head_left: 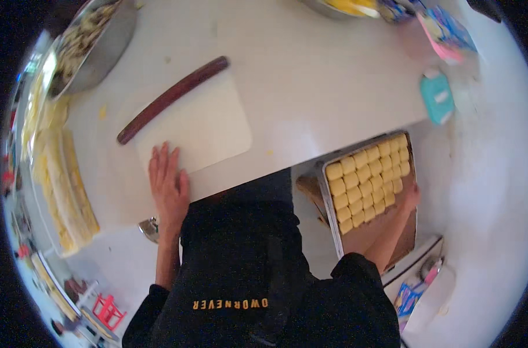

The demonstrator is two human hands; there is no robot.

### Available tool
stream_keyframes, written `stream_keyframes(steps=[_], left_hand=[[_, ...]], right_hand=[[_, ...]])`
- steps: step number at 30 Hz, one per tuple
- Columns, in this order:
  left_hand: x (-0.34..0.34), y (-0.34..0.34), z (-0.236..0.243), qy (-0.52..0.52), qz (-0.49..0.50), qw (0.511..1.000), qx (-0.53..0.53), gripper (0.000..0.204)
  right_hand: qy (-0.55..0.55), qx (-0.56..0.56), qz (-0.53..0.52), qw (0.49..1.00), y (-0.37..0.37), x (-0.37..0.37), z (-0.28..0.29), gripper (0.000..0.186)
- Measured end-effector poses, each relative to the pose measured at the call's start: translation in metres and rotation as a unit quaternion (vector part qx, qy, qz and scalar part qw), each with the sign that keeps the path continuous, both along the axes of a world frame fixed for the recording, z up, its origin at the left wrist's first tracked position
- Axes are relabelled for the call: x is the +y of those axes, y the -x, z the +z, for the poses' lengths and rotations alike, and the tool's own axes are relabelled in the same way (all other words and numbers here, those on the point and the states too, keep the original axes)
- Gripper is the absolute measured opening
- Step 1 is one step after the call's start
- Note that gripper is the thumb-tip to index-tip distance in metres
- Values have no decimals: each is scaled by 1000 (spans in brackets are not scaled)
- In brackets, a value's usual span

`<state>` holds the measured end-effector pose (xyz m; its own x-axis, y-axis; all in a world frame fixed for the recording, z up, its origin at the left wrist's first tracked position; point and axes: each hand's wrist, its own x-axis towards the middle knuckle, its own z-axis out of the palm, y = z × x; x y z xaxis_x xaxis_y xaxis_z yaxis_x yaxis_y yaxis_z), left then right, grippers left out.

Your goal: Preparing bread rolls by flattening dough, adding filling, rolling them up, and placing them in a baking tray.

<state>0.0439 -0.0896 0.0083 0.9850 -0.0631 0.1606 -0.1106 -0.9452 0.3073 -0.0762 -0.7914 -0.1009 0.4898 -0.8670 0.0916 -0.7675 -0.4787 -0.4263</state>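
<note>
Black top [241, 261] with yellow lettering [230, 304]

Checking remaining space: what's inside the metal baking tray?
The metal baking tray holds rows of yellow dough-like pieces toward its far side; its brown bottom shows bare nearer the person. The right hand and forearm cover part of it; what lies beneath them can't be seen.

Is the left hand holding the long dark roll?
No, the left hand lies at the edge of the pale board, clearly apart from the dark roll.

One dark log [174, 96], one white board [214, 127]
</note>
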Motion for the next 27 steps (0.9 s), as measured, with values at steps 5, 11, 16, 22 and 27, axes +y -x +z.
stream_keyframes(steps=[5,11,16,22,27], left_hand=[[7,6,8,141,13,990,0,49],[34,29,28,245,82,963,-75,46],[110,82,73,177,232,934,-204,44],[238,134,133,100,387,850,-344,40],[324,104,162,93,368,903,-200,33]], right_hand=[[-12,-116,101,988,-94,89,63,32],[-75,-209,364,904,-201,259,91,26],[87,-122,571,807,-222,365,79,28],[113,-117,585,795,-220,379,83,28],[157,-107,597,780,-222,369,80,28]])
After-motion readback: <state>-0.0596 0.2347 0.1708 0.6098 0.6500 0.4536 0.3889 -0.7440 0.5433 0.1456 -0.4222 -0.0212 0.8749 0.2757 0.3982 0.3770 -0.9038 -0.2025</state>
